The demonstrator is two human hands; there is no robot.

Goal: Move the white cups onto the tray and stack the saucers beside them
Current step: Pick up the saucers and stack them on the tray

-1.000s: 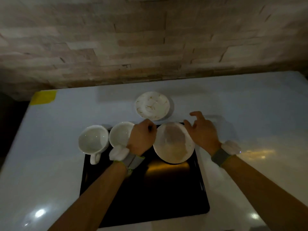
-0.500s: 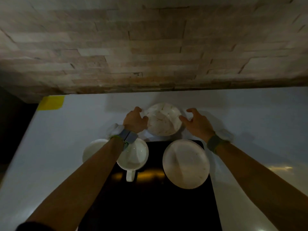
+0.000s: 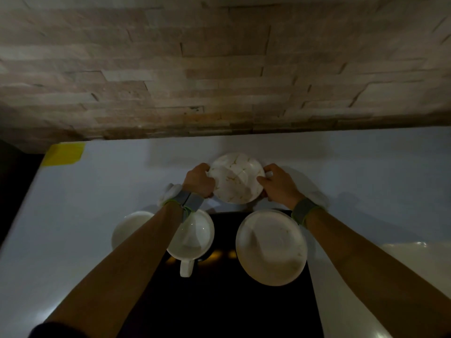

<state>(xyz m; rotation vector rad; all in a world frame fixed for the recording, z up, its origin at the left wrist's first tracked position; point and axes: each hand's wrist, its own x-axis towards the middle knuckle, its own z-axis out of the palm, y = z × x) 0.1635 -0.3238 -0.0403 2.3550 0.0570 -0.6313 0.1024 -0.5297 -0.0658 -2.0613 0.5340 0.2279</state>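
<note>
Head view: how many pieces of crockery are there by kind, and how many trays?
Cups: 2, one on the tray, one at its left edge, partly behind the left forearm.
Saucers: 2, one on the tray, one beyond it, gripped by the left hand and right hand.
Trays: 1.
Total: 5.

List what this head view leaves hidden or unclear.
- Left cup: mostly behind the left forearm; handle unseen.
- Tray: near end cut off by the bottom edge; left edge behind the forearm.
- Far saucer: side rims covered by the left hand and right hand; lifted or resting, cannot tell.
- Near saucer: dim light hides any pattern.
- Yellow patch: too dim to identify.
</note>
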